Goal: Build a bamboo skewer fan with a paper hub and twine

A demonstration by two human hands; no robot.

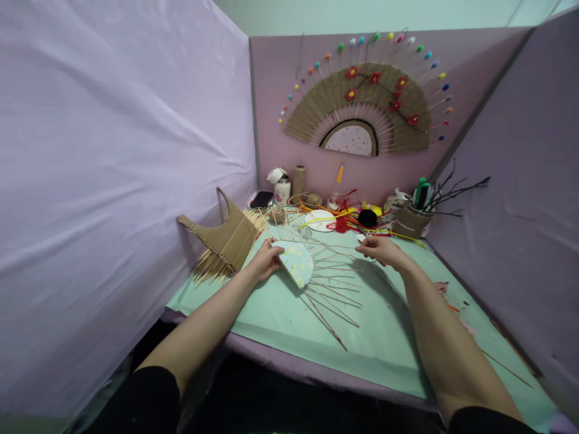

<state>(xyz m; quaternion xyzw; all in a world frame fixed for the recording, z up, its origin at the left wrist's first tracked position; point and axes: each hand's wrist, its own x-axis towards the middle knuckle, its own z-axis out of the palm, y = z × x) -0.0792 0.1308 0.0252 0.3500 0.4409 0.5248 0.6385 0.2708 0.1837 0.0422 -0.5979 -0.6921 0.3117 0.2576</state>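
Observation:
My left hand (pixel 268 260) is closed on the straight edge of a half-round, pale blue patterned piece (pixel 296 264) of a fan frame, thumb on top. Thin sticks (pixel 337 295) fan out from its curved edge toward the right, over the table. My right hand (pixel 377 250) is closed in a pinch at the outer end of one of the upper sticks. Small bits of white and red show by its fingers; I cannot make out what they are.
A cut cardboard piece (pixel 230 238) rests on a bundle of sticks (pixel 210 268) at left. Behind are a twine ball (pixel 277 215), a white disc (pixel 320 220), a black ball (pixel 367 218) and a pot (pixel 411 222) with twigs. A finished fan (pixel 325 90) hangs on the back wall.

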